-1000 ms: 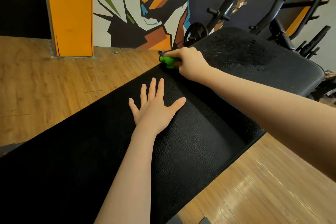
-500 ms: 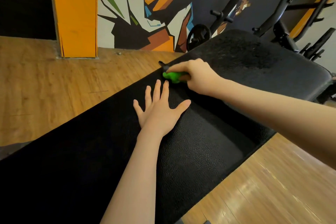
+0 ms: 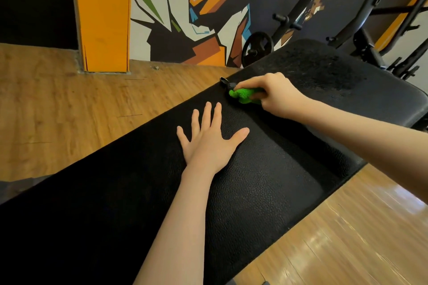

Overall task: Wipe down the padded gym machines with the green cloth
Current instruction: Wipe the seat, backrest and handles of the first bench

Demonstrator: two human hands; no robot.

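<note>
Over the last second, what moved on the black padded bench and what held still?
The right hand, gripping the bunched green cloth, slid a little nearer along the black padded bench, toward the left hand's fingertips. The left hand stayed flat on the pad, fingers spread.

the bench (image 3: pixel 266 192) pad is black with a fine pebbled grain, duller and speckled on its far section. the cloth (image 3: pixel 243 95) is bright green and fuzzy. the floor (image 3: pixel 58 111) is warm honey-brown wood plank with darker streaks. the pillar (image 3: pixel 104 14) is plain orange. the wall mural (image 3: pixel 196 7) is jagged shards of white, black, orange, brown, blue and green. the machine frame (image 3: pixel 361 7) and weight plate (image 3: pixel 257 50) are black.
</note>
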